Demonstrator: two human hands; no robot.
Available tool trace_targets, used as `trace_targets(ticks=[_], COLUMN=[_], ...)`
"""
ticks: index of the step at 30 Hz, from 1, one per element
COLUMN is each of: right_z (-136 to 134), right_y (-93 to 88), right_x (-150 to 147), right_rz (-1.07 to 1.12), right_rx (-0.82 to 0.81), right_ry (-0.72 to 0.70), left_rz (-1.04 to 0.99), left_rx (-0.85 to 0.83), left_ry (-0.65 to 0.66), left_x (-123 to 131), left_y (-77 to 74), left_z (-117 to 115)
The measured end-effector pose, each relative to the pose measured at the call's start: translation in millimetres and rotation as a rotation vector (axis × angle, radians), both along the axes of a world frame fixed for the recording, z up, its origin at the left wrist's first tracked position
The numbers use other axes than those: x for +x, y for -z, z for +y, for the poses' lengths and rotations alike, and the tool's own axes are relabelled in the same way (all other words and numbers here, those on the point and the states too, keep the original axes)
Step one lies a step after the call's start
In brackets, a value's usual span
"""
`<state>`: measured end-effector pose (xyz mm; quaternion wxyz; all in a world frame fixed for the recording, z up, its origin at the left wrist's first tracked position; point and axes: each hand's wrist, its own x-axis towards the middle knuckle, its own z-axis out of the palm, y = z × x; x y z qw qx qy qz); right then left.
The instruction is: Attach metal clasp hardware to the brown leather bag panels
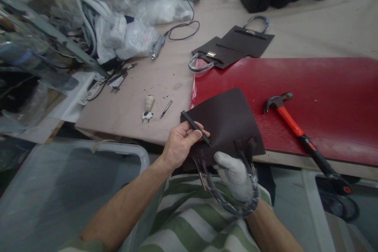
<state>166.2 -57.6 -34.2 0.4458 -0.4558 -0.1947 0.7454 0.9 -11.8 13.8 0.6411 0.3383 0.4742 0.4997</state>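
Observation:
My bare left hand (180, 143) is closed, pinching a thin black strip (195, 127) against the edge of a dark brown leather bag panel (227, 124). That panel lies partly on the red mat (310, 98) and hangs over the table's near edge. My right hand (234, 175) wears a white glove and is closed around the panel's lower edge, where its plastic-wrapped handle (236, 206) loops down over my lap.
A hammer (298, 128) with an orange and black grip lies on the red mat to the right. Two more dark panels (236, 45) with wrapped handles lie farther back. Small tools (149, 106), a cable (183, 27) and plastic bags (130, 27) clutter the left side.

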Motion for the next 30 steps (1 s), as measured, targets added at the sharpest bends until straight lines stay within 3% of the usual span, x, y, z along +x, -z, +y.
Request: trace_targets(ticks=[7,17,26,30], right_z=[3.1,1.9,0.9,16.1], right_y=[6.0,0.5,8.1,2.5], right_x=[-3.2,-5.2,-6.2,-7.6], right_rz=[-0.023,-0.037,-0.055,-0.067], right_rx=[-0.068,-0.066,0.011,0.118], right_ry=[0.046,0.055,0.091,0.113], left_rz=[0.004,0.101,0.284,0.326], left_rx=[0.058,0.074,0.195,0.263], left_ry=[-0.007,0.012,-0.012,0.007], left_x=[5.1,7.0,17.0,18.6], left_y=[6.1,-0.9,-7.1,-15.4], left_z=[-7.0,-7.8,-12.2,6.1])
